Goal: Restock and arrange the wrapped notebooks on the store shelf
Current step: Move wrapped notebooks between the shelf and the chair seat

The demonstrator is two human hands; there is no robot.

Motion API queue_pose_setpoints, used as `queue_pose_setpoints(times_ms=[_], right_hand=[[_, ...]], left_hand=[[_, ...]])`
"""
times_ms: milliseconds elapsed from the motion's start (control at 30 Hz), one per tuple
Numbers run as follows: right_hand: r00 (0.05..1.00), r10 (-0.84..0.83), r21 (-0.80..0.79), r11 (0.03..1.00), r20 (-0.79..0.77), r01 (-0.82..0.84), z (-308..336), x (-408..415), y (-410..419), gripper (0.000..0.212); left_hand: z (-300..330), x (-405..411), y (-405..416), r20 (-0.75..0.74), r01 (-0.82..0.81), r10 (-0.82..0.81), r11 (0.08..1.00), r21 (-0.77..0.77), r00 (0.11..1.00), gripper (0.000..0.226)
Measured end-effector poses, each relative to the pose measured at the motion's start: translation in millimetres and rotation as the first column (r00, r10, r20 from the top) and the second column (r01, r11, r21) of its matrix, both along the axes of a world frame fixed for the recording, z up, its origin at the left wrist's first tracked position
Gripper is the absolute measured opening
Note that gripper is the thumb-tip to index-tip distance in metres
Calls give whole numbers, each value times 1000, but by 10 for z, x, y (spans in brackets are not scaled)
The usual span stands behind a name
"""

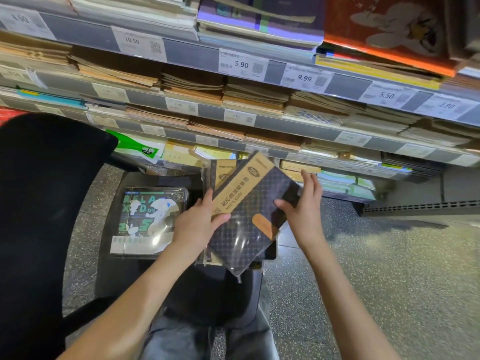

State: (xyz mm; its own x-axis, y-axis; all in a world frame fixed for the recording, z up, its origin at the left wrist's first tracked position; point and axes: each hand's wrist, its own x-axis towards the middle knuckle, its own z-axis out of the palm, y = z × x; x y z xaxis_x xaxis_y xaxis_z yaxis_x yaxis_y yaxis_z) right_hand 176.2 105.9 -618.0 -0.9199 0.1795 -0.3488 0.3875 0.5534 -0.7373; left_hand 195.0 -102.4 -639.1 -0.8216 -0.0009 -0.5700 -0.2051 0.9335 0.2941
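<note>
A wrapped dark checked notebook point(249, 222) with a tan paper band sits tilted between my hands, above a stack of like notebooks point(220, 172). My left hand point(200, 222) grips its left edge, thumb on the cover over the band. My right hand point(304, 203) touches its right edge with fingers spread and relaxed, thumb against the cover. A wrapped black notebook with green and white cartoon print point(148, 219) lies flat to the left. Both stacks rest on a dark tray or cart point(111, 255) in front of the store shelf point(285, 149).
Tiers of stacked notebooks fill the shelves above, with price tags along the rails point(241, 64). A large black object point(39, 216) fills the left side. Speckled floor point(389, 281) lies to the right. My knees point(207, 339) are below the tray.
</note>
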Motion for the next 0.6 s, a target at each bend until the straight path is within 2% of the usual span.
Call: queue_pose_setpoints(times_ms=[33, 133, 333, 433, 600], right_hand=[[1000, 9, -11, 1000, -9, -9, -6, -112, -11, 84], [999, 38, -11, 999, -29, -38, -21, -324, -87, 92], [998, 41, -137, 989, -56, -48, -135, -24, -214, 84], [997, 54, -209, 976, -58, -65, -215, 15, -253, 73], [996, 73, -225, 971, -53, -83, -275, -107, -264, 72]], left_hand=[[-9, 48, 6, 42, -10, 10, 1000, 4, 999, 80], [-40, 207, 27, 143, -153, 128, 971, 186, 981, 96], [-73, 202, 84, 42, -218, 224, 860, 462, 974, 108], [-108, 210, 152, 18, -206, 231, 826, 524, 973, 106], [-145, 216, 173, 29, -261, 298, 783, 565, 954, 104]])
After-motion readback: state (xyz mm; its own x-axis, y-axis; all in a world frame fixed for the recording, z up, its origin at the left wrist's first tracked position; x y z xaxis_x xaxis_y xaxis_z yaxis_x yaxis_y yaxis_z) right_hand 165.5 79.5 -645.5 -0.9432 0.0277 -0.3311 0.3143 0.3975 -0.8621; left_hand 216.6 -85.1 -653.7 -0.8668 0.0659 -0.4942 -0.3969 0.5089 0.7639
